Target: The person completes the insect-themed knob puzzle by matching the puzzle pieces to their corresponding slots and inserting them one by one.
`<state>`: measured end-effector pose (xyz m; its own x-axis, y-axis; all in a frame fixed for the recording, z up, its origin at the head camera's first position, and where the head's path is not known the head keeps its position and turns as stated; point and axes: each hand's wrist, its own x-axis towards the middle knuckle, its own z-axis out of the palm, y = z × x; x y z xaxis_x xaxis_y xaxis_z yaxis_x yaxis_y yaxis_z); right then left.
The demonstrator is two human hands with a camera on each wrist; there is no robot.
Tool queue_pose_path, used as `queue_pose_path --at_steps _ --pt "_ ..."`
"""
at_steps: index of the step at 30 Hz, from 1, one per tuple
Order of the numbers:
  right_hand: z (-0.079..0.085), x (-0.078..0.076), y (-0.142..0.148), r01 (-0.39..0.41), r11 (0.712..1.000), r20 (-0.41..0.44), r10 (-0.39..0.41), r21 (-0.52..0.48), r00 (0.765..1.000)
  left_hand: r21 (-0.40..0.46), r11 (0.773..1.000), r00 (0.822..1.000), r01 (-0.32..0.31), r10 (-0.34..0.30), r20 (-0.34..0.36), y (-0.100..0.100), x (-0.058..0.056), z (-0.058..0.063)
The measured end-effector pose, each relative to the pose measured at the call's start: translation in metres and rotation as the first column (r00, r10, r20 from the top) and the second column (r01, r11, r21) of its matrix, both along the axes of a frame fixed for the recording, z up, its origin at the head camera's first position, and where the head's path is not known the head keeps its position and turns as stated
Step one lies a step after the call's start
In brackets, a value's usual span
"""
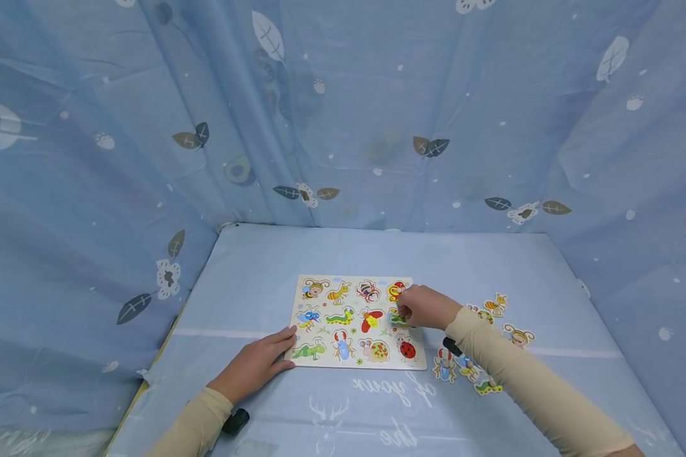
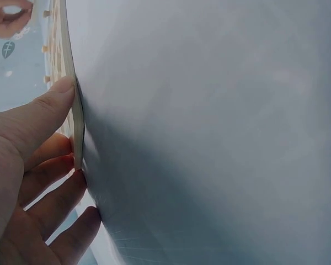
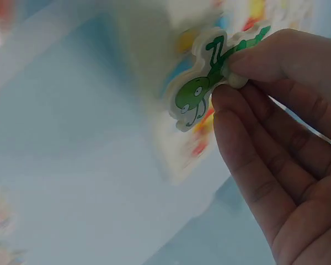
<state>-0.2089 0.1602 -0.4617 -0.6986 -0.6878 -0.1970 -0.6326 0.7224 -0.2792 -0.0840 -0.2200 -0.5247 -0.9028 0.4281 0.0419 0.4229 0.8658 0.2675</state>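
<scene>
A flat puzzle board (image 1: 351, 364) printed with insects lies on the table. My left hand (image 1: 257, 362) touches its left edge near the front corner; in the left wrist view the thumb (image 2: 58, 99) and fingers rest along that edge. Over the board's right end, my right hand (image 1: 425, 306) pinches a green grasshopper puzzle piece (image 3: 194, 95) between thumb and fingertips, by a small pale knob (image 3: 237, 81). The piece is tilted above the board in the right wrist view. Whether it touches the board I cannot tell.
Several loose insect pieces lie right of the board, around the right forearm: a beetle (image 1: 444, 366), a caterpillar (image 1: 488, 386), a bee (image 1: 517, 336) and others. The forearm partly hides some. Blue patterned curtain (image 1: 377, 114) surrounds the cloth-covered table (image 1: 251, 266).
</scene>
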Motion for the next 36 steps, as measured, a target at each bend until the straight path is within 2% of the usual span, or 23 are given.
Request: queue_pose_path --at_steps 9,13,20,23,26,36 --pt "0.0 0.005 -0.077 -0.16 0.986 -0.026 0.159 -0.047 0.987 0.002 1.0 1.0 0.004 -0.004 0.031 -0.001 0.0 0.003" --pt "-0.007 0.009 -0.11 -0.246 0.969 -0.071 0.244 -0.024 0.967 0.003 1.0 0.999 0.006 -0.006 0.038 -0.001 0.0 0.003" --pt "-0.013 0.024 -0.157 -0.339 0.941 -0.082 0.339 0.016 0.937 -0.025 1.0 0.999 -0.008 0.01 0.052 0.001 -0.002 0.003" --pt "-0.018 0.028 -0.17 -0.372 0.928 -0.095 0.372 0.012 0.924 -0.03 1.0 0.998 -0.005 0.007 0.055 0.001 -0.003 0.004" --pt "-0.022 0.031 -0.178 -0.382 0.924 -0.094 0.381 0.011 0.92 -0.026 1.0 0.999 0.003 -0.002 0.052 0.001 -0.004 0.004" --pt "-0.021 0.036 -0.189 -0.42 0.908 -0.092 0.419 0.007 0.903 -0.016 1.0 0.999 0.0 0.001 0.04 0.0 -0.004 0.004"
